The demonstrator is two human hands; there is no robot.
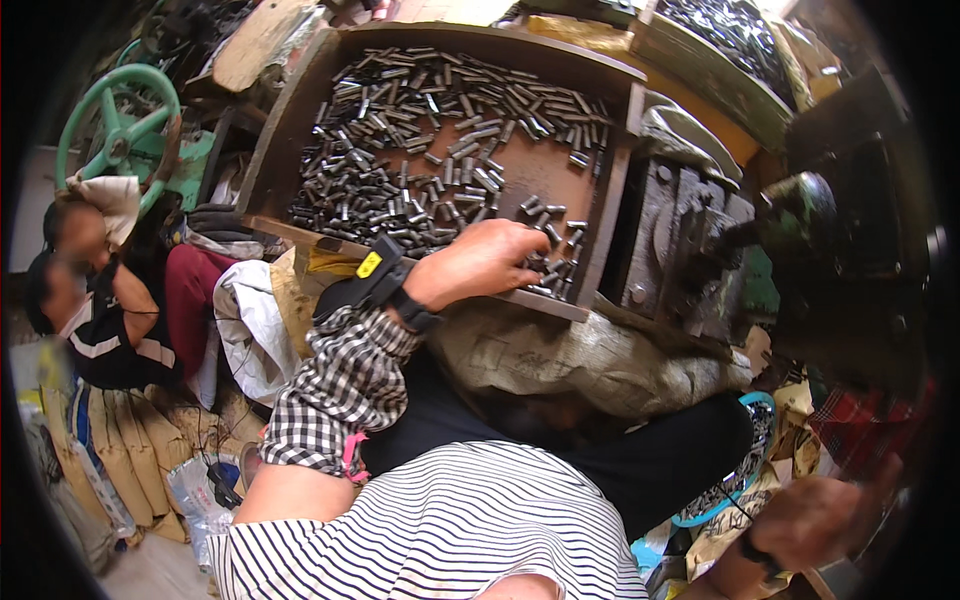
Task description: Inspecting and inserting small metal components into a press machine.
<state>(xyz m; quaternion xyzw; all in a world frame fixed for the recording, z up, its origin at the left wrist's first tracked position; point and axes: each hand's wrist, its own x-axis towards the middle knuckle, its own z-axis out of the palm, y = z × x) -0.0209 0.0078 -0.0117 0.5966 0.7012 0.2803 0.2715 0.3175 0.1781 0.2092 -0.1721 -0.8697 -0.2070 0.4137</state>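
A wooden tray (258, 180) holds many short metal cylinders (370, 195), heaped at its left and far side, with a smaller group at the near right corner. Over that corner reaches my left hand (480, 262), its fingers bent down among the pieces. Whatever is between its fingertips is too small to make out. A black band and a yellow-marked device circle that wrist, above a checked sleeve. Low at the right, my right hand (808, 522) is smeared by motion and in shade, near the dark machine's lower side. Its fingers cannot be read.
A dark, greasy machine (850, 220) with a metal block (680, 250) stands right of the tray. Behind is another wooden box (715, 50) of metal parts. A blue-rimmed basket (757, 400) sits by my right knee. At left are a green handwheel (115, 140) and another person (110, 300).
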